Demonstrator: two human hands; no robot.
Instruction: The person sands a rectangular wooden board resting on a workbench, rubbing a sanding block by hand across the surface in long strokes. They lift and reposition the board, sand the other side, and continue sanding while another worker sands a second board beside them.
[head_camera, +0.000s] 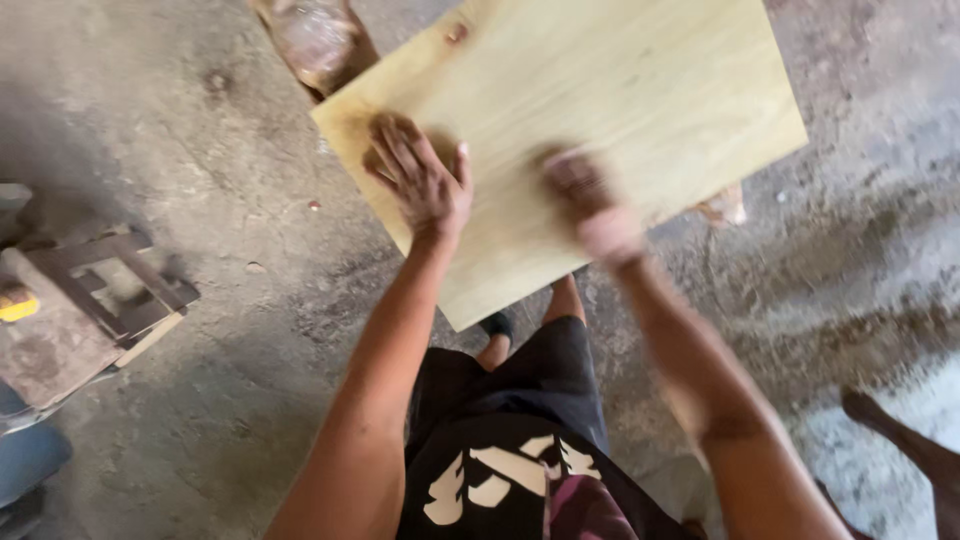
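Pale yellow rectangular plywood board (590, 130) lies tilted over grey concrete floor (200, 400), in front of person's knees. Left hand (420, 180) flat, fingers spread, pinning board. Right hand (590, 205) blurred on board; grip unclear. Best: steady left pressure, even strokes.

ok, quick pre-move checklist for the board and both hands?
1. Left hand flat on the plywood board, fingers spread: ok.
2. Right hand on the board: blurred, contact and whatever it may hold: cannot tell.
3. Board surface free of loose items: ok.
4. Board support underneath: hidden, cannot tell.
5. Near corner overhangs above the person's foot: not ok.
6. Wooden clutter on the concrete floor lies apart from the board: ok.
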